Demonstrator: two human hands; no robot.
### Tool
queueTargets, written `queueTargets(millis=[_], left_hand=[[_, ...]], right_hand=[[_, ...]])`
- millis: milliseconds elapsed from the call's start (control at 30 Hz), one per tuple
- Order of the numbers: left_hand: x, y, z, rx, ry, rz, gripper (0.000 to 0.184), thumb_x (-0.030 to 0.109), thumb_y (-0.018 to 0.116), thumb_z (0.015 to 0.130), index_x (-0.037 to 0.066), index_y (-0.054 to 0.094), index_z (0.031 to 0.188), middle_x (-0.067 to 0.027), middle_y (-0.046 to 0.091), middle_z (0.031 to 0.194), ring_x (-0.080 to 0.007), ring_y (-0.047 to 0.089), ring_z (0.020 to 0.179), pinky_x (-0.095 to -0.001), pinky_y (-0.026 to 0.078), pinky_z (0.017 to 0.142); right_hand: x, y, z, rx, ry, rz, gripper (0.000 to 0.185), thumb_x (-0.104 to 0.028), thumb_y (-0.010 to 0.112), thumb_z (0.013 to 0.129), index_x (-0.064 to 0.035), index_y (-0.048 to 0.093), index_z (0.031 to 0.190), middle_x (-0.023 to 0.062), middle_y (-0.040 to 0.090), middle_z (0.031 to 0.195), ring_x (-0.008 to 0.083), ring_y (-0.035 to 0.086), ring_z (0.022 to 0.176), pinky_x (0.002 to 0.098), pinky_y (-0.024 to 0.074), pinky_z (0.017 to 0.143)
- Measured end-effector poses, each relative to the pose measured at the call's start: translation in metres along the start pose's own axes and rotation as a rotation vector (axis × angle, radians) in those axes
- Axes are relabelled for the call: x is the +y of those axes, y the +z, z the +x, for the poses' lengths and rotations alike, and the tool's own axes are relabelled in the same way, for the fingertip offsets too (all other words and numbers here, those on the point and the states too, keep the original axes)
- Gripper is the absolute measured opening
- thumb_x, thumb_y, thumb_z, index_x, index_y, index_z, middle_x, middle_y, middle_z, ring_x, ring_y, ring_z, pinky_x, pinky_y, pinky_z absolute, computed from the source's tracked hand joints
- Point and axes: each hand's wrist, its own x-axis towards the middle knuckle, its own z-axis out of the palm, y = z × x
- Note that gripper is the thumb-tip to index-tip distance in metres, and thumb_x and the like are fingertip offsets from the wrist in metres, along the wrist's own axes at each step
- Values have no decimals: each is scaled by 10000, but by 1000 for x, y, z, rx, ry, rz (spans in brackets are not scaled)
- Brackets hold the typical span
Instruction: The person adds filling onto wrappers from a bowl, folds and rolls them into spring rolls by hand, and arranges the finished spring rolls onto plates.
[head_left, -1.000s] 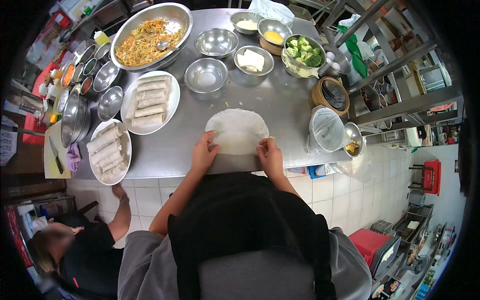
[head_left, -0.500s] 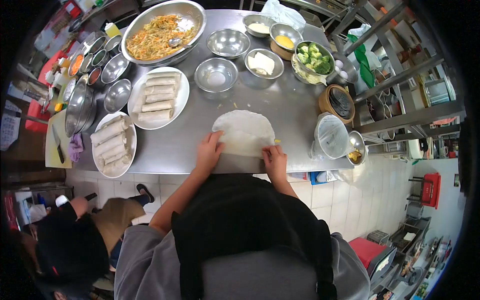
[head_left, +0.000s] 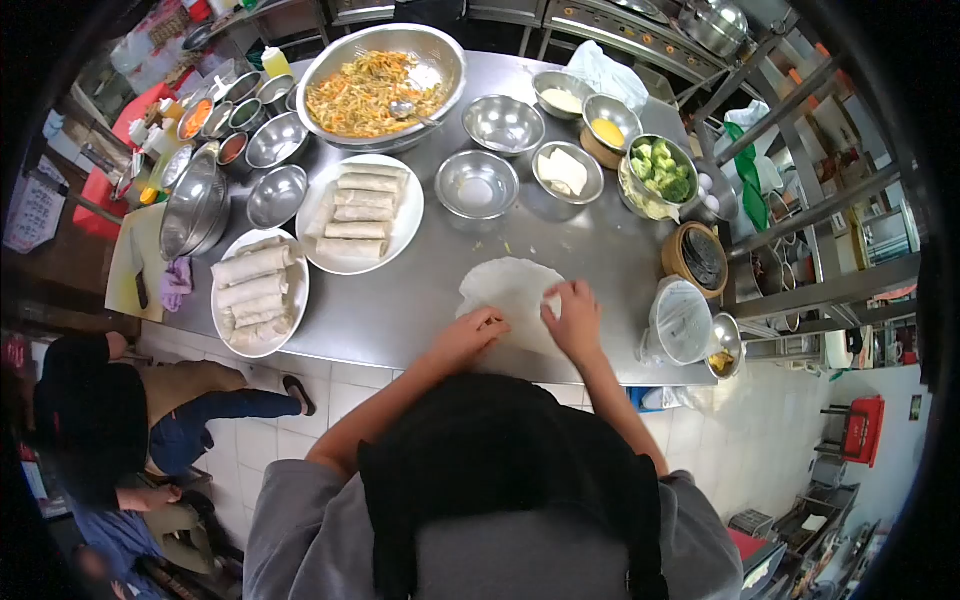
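Note:
A thin round spring roll wrapper (head_left: pixel 508 282) lies flat near the table's front edge. My left hand (head_left: pixel 470 336) is at its near left side, fingers curled together against the sheet. Over its right side is my right hand (head_left: pixel 575 320), thumb and fingers apart, fingertips at the sheet. Part of the wrapper's near side is hidden by my hands. To the left, rolled spring rolls (head_left: pixel 358 214) lie in a row on an oval white plate (head_left: pixel 405 222). More rolls (head_left: pixel 252 290) are piled on a second white plate (head_left: pixel 228 325).
A large bowl (head_left: pixel 455 75) holds shredded vegetable filling (head_left: pixel 370 100) and a spoon. Several steel bowls stand behind, including broccoli (head_left: pixel 660 172) and a yellow liquid (head_left: pixel 607 131). At right are a lined plastic tub (head_left: pixel 682 322) and a metal rack (head_left: pixel 830 280). A knife (head_left: pixel 138 270) lies left.
The view has shifted. My right hand has moved up the wrapper's right side and its fingers have spread. My left hand has turned inward. A person at lower left has changed posture.

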Motion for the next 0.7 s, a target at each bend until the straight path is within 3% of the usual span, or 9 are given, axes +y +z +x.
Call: queueTargets(millis=[167, 233, 300, 367, 567, 600, 700], left_hand=[[1, -28, -15, 214, -126, -12, 232, -7, 655, 826, 69, 665, 1045, -111, 610, 1086, -317, 632, 972, -408, 528, 838], [1, -38, -25, 281, -177, 23, 187, -25, 652, 841, 59, 684, 1004, -123, 620, 1047, -323, 636, 959, -396, 533, 830], [0, -49, -36, 303, -229, 43, 175, -41, 646, 833, 53, 687, 975, -122, 628, 1026, -322, 639, 956, -393, 534, 828], [-2, -57, -46, 332, -269, 64, 179, -53, 644, 824, 50, 690, 964, -122, 634, 1015, -319, 642, 956, -389, 533, 826], [-12, -71, -72, 418, -346, 102, 219, -53, 644, 795, 62, 684, 976, -114, 646, 1014, -323, 645, 934, -403, 537, 795], [-13, -73, -74, 416, -361, 94, 235, -55, 645, 797, 65, 685, 996, -117, 643, 1032, -321, 647, 929, -400, 540, 800], [-12, -76, -75, 464, -404, 59, 297, -50, 646, 818, 75, 670, 1086, -142, 605, 1135, -317, 644, 958, -392, 538, 841]], right_hand=[[-84, -23, 149, 229, -389, 252, 105, -179, 643, 876, -96, 674, 931, 166, 619, 941, 388, 618, 912, 484, 502, 804], [-126, -13, 207, 125, -454, 296, 135, -182, 606, 892, -68, 676, 908, 178, 665, 894, 394, 638, 886, 493, 513, 780], [-160, 11, 264, 91, -510, 91, 158, -158, 570, 891, -46, 677, 859, 184, 699, 889, 390, 655, 908, 507, 514, 780], [-176, 52, 315, 0, -444, -72, 205, -144, 570, 902, -81, 730, 1014, 156, 723, 930, 370, 660, 967, 482, 511, 817], [-207, 73, 369, -254, -378, -340, 228, -127, 636, 791, -55, 765, 965, 169, 740, 1020, 308, 705, 974, 496, 532, 786], [-210, 76, 377, -334, -297, -341, 199, -196, 678, 830, -111, 773, 983, 85, 753, 1030, 266, 711, 989, 496, 518, 799], [-196, 91, 417, -341, -323, -288, 196, -166, 691, 827, -104, 773, 995, 100, 750, 1028, 239, 718, 989, 466, 549, 815]])
